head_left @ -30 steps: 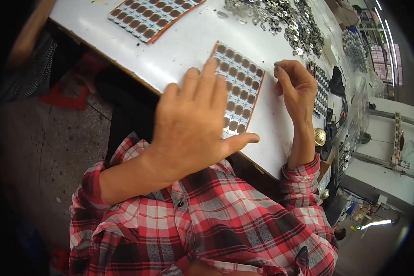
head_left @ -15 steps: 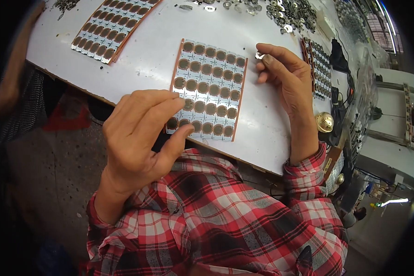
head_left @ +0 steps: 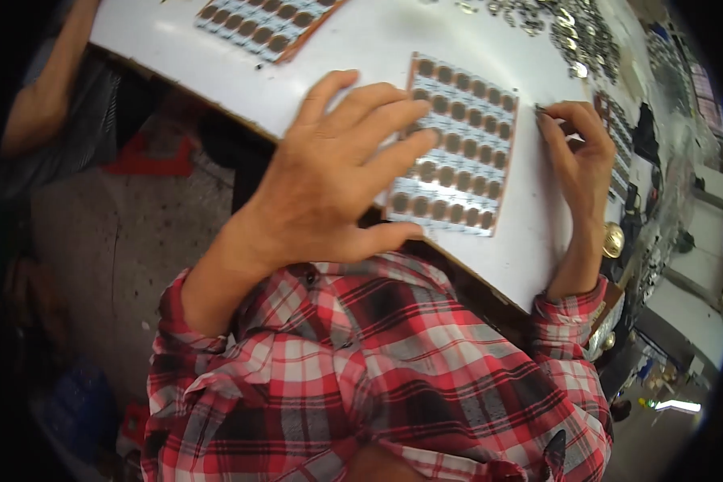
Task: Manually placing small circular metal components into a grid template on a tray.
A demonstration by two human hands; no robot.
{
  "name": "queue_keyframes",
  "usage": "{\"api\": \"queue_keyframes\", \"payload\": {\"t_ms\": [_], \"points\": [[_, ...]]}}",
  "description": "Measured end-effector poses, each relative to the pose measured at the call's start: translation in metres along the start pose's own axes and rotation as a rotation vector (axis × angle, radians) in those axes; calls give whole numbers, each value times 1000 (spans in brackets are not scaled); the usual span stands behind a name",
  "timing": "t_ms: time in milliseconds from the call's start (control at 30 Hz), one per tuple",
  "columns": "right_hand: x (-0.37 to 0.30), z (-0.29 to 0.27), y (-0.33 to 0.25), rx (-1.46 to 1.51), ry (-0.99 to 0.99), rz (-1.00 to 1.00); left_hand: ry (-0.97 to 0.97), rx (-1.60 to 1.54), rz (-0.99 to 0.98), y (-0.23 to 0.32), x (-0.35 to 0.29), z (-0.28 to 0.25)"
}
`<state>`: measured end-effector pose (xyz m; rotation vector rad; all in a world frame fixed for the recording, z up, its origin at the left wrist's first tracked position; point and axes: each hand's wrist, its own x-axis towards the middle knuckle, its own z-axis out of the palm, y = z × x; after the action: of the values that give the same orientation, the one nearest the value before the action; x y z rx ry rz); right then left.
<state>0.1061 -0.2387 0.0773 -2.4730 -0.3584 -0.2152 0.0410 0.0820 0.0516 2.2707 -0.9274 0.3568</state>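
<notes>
A panel of circuit boards (head_left: 472, 173), with rows of round brown discs on pale boards and orange edge strips, lies flat near the front edge of the white table. My left hand (head_left: 325, 173) is open over its left side, fingers spread and thumb apart; whether the fingertips touch the panel I cannot tell. To the right of the panel, my right hand (head_left: 582, 153) pinches a small metal piece (head_left: 541, 111) between thumb and forefinger, mostly hidden by the fingertips.
A stack of similar panels (head_left: 269, 22) lies at the far left. Loose shiny metal parts (head_left: 582, 40) are heaped at the back right. Another panel stack (head_left: 620, 145) and a gold dome-shaped bell (head_left: 612, 239) sit beyond my right hand. Another person's arm (head_left: 44, 104) shows at left.
The view has shifted, so the table appears farther right. My left hand has opened wider and moved onto the panel's left side. My right hand has turned, its pinched fingertips pointing more down.
</notes>
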Motion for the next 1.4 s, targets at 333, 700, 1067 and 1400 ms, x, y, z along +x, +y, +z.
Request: {"api": "queue_keyframes", "payload": {"t_ms": [333, 700, 1067, 1400], "points": [[7, 2, -17, -95, -92, -99, 107, 85, 46, 20, -5, 30], [6, 23, -83, 649, -333, 264, 62, 58, 89, 38, 6, 43], [16, 46, -79, 599, -320, 140, 180, 50, 71, 41, 7, 62], [17, 49, -84, 548, -280, 123, 152, 13, 46, 42, 7, 58]]}}
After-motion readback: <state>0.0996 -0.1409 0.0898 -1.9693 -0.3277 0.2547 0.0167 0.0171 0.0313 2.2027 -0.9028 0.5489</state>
